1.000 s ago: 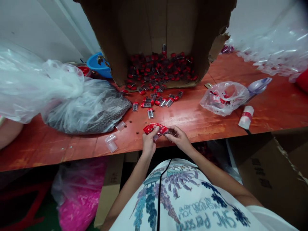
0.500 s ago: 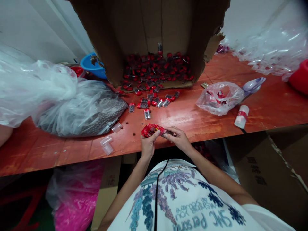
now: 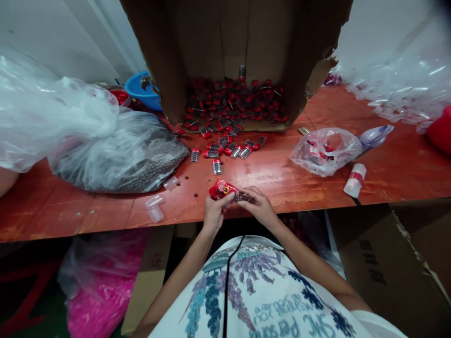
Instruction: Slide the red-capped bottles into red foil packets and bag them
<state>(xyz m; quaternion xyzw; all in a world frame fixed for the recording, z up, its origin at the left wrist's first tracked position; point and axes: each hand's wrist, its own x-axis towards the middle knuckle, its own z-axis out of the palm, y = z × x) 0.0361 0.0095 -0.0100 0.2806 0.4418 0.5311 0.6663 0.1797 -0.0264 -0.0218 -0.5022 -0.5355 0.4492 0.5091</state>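
My left hand (image 3: 213,211) is closed on a red printed plastic wrapper (image 3: 221,188), which bulges above the thumb. In my right hand (image 3: 260,207) is a small clear container of dark beads (image 3: 244,197), its end right against the wrapper. Whether the container's end sits inside the wrapper I cannot tell. Both hands are over the front edge of the red-brown table (image 3: 275,173). Just beyond them lies a filled clear container with a red cap (image 3: 216,166), and several similar ones are scattered towards the box.
An open cardboard box (image 3: 165,75) with many red-capped containers stands at the back. Left are a bag of dark beads (image 3: 123,159) and empty clear tubes (image 3: 155,209). Right are a clear bag of red wrappers (image 3: 324,150), a lilac scoop (image 3: 375,136) and a white roll (image 3: 354,180).
My hands have shifted slightly, and more of the bead-filled container now shows between my fingers. The wrapper has turned a little. The whole view has moved slightly.
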